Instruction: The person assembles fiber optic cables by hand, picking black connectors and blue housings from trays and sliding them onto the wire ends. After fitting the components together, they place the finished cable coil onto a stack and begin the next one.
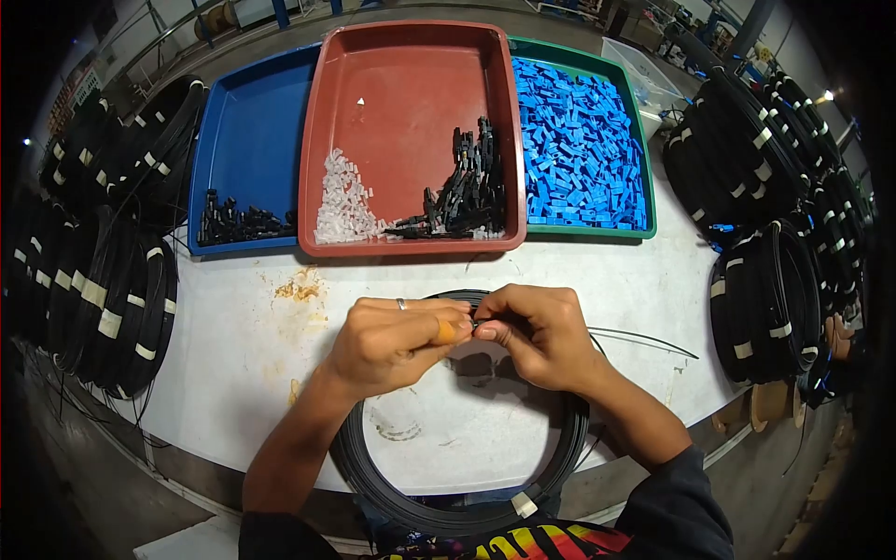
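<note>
While left hand point(392, 341), right hand point(541, 336) pinch cable end point(478, 325), red tray rim point(411, 247) well apart.

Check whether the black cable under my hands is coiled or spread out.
Coiled: the black cable forms a taped round loop, pinched by the left hand and right hand.
</note>
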{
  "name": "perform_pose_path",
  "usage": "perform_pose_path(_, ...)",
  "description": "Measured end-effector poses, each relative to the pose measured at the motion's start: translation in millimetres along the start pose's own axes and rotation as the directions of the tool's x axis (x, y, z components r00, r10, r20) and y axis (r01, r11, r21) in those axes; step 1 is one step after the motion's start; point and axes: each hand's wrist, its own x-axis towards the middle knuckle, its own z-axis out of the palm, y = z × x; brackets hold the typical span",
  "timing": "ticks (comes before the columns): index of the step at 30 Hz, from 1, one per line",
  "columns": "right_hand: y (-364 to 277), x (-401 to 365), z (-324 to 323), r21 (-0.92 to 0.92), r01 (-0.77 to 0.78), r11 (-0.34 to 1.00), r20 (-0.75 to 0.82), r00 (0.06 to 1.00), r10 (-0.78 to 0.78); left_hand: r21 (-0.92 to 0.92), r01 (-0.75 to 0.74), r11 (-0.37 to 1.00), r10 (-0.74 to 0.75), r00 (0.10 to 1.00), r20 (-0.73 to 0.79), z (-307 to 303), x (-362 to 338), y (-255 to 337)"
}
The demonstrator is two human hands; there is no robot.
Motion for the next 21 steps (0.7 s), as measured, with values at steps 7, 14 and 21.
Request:
perform_pose_path(7, -2, -2, -1, -0.379, 0.340, 0.861, -0.036, 0.924, -0.380, -0.120, 0.103, 0.987, -0.106, 0.994, -0.024, 1, 1, 5)
perform_pose_path(14, -5, 0, 4, -0.126, 0.172, 0.977, -0.125, 0.974, -0.188, -0.068, 0.055, 0.996, -0.058, 0.998, -0.039, -1, 1, 3)
perform_pose_path(21, -4, 0, 2, -0.238, 0.262, 0.935, -0.105, 0.950, -0.293, -0.018, -0.022, 1.000, 0.022, 0.999, -0.046, 2, 0, 3)
